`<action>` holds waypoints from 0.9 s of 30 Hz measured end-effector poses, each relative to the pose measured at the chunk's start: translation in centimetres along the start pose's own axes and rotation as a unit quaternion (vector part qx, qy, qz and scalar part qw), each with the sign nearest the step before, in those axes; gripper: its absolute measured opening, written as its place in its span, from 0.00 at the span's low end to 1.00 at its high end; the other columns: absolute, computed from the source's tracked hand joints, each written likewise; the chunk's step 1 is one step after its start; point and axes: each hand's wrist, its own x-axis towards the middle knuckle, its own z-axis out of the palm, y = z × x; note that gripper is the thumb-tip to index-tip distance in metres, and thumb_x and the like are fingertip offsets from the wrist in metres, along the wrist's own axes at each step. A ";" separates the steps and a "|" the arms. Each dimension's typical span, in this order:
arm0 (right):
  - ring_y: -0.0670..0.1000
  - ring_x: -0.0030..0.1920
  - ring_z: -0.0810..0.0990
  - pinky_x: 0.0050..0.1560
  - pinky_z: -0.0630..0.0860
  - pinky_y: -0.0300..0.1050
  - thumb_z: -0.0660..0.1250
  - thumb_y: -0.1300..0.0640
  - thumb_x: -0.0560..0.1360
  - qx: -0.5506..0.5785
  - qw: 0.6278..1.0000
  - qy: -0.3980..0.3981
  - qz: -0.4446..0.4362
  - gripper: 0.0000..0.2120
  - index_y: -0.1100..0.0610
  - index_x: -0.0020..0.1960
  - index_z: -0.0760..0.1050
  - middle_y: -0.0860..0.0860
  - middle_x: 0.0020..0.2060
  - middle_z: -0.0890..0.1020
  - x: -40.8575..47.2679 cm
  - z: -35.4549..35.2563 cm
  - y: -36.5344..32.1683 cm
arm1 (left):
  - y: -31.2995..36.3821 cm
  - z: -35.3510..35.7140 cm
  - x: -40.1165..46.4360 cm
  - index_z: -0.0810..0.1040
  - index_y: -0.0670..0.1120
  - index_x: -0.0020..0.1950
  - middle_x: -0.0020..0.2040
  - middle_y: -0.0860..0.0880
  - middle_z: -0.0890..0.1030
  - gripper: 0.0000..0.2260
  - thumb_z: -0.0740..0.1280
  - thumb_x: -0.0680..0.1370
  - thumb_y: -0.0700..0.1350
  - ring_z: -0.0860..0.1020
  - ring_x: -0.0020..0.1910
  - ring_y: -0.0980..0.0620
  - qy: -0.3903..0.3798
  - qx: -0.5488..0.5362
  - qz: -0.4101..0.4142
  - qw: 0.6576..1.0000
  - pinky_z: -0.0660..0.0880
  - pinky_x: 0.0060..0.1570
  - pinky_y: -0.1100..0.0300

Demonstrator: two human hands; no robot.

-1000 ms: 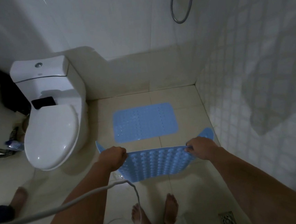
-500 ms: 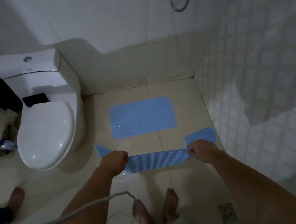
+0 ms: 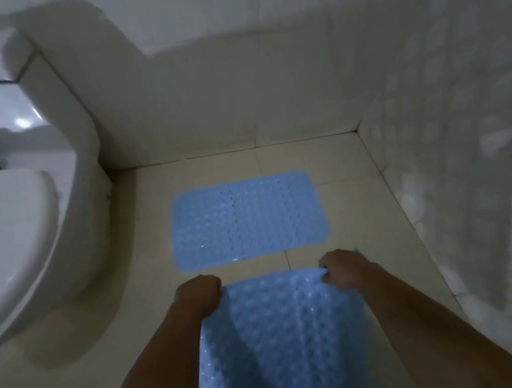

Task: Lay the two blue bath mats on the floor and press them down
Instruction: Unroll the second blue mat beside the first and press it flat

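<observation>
Since the earlier frame: hands lower and closer to the floor, held mat now draped toward the person. Left hand (image 3: 200, 291) and right hand (image 3: 343, 266) each grip a far corner of the second mat (image 3: 280, 332). First mat (image 3: 247, 218) lies flat just beyond. Risk: far edge overlapping it, or folding under. Toilet (image 3: 31, 215) left, wall (image 3: 448, 159) right; bare floor (image 3: 355, 165) between.

No readable text, label, brand, number or sign showing anywhere in view.
</observation>
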 end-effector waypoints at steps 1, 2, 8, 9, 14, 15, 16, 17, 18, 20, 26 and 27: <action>0.56 0.64 0.78 0.65 0.69 0.56 0.64 0.44 0.78 -0.009 0.999 0.035 0.020 0.12 0.47 0.59 0.76 0.50 0.58 0.80 3.7 1.7 0.0 | -0.4 2.3 3.5 0.74 0.52 0.71 0.67 0.45 0.79 0.16 0.61 0.83 0.50 0.77 0.66 0.43 0.047 -0.008 -0.003 0.999 0.74 0.64 0.51; 0.56 0.66 0.76 0.67 0.66 0.59 0.62 0.43 0.79 -0.018 0.997 0.067 0.041 0.17 0.46 0.66 0.72 0.50 0.62 0.79 7.6 4.2 -0.1 | -0.8 5.1 6.8 0.70 0.52 0.76 0.71 0.46 0.77 0.20 0.61 0.83 0.51 0.74 0.71 0.43 0.088 -0.013 -0.008 0.996 0.70 0.69 0.50; 0.61 0.80 0.53 0.73 0.57 0.70 0.59 0.31 0.77 0.090 0.983 0.025 0.159 0.38 0.44 0.81 0.51 0.55 0.81 0.54 21.2 23.5 -2.0 | -2.3 24.4 16.3 0.43 0.54 0.85 0.85 0.46 0.41 0.37 0.57 0.83 0.65 0.41 0.84 0.39 0.004 -0.023 -0.116 0.993 0.46 0.80 0.38; 0.62 0.82 0.47 0.73 0.55 0.72 0.59 0.29 0.76 0.120 0.977 0.006 0.178 0.41 0.43 0.81 0.47 0.55 0.82 0.47 22.4 26.2 -2.1 | -2.8 26.8 17.3 0.41 0.55 0.85 0.85 0.46 0.37 0.39 0.56 0.81 0.68 0.39 0.83 0.38 -0.011 -0.048 -0.127 0.991 0.46 0.79 0.37; 0.65 0.80 0.33 0.72 0.51 0.77 0.58 0.18 0.66 0.145 0.972 0.051 0.175 0.56 0.39 0.80 0.31 0.56 0.78 0.27 26.2 33.5 -1.8 | -3.7 34.3 21.5 0.27 0.55 0.80 0.79 0.46 0.25 0.54 0.38 0.64 0.85 0.31 0.80 0.35 0.017 -0.088 -0.156 0.984 0.41 0.77 0.32; 0.65 0.80 0.31 0.72 0.49 0.78 0.58 0.18 0.65 0.148 0.972 0.059 0.172 0.57 0.38 0.79 0.30 0.56 0.78 0.26 26.7 33.6 -1.8 | -3.7 34.7 21.9 0.25 0.54 0.77 0.78 0.47 0.23 0.56 0.31 0.58 0.85 0.30 0.80 0.36 0.032 -0.095 -0.163 0.982 0.39 0.77 0.32; 0.64 0.79 0.30 0.72 0.47 0.78 0.59 0.18 0.65 0.156 0.972 0.061 0.167 0.57 0.38 0.79 0.29 0.55 0.77 0.25 27.1 33.4 -1.8 | -3.7 34.8 22.1 0.23 0.54 0.76 0.77 0.47 0.22 0.56 0.27 0.56 0.85 0.29 0.80 0.36 0.045 -0.102 -0.165 0.980 0.38 0.77 0.32; 0.64 0.79 0.29 0.72 0.46 0.78 0.60 0.18 0.65 0.162 0.972 0.056 0.162 0.57 0.38 0.79 0.29 0.55 0.77 0.24 27.4 33.2 -1.8 | -3.8 35.2 22.3 0.22 0.55 0.75 0.76 0.48 0.21 0.55 0.26 0.56 0.84 0.28 0.79 0.36 0.054 -0.108 -0.166 0.979 0.37 0.76 0.32; 0.63 0.79 0.29 0.73 0.46 0.78 0.60 0.19 0.65 0.166 0.972 0.051 0.157 0.57 0.37 0.79 0.30 0.54 0.77 0.24 27.5 33.0 -1.7 | -3.8 35.5 22.4 0.22 0.56 0.75 0.76 0.48 0.21 0.54 0.27 0.57 0.84 0.28 0.79 0.36 0.056 -0.115 -0.168 0.977 0.36 0.76 0.32; 0.63 0.79 0.28 0.73 0.45 0.78 0.61 0.19 0.65 0.167 0.973 0.053 0.152 0.57 0.37 0.79 0.30 0.54 0.76 0.23 28.1 32.7 -1.4 | -3.9 35.7 22.9 0.22 0.57 0.75 0.76 0.48 0.21 0.52 0.32 0.60 0.85 0.28 0.79 0.37 0.065 -0.116 -0.172 0.976 0.36 0.76 0.32; 0.63 0.79 0.28 0.72 0.44 0.79 0.61 0.18 0.64 0.174 0.970 0.060 0.161 0.58 0.36 0.78 0.30 0.53 0.76 0.23 28.8 32.9 -1.1 | -4.4 35.8 24.0 0.23 0.59 0.76 0.77 0.47 0.21 0.48 0.46 0.71 0.82 0.24 0.77 0.37 0.072 -0.104 -0.153 0.980 0.33 0.76 0.31; 0.63 0.79 0.28 0.73 0.44 0.79 0.61 0.18 0.64 0.174 0.970 0.059 0.161 0.58 0.36 0.78 0.30 0.53 0.77 0.23 28.8 32.9 -1.1 | -4.5 35.8 24.0 0.22 0.59 0.76 0.77 0.47 0.21 0.48 0.46 0.72 0.82 0.23 0.77 0.38 0.073 -0.103 -0.150 0.981 0.32 0.76 0.31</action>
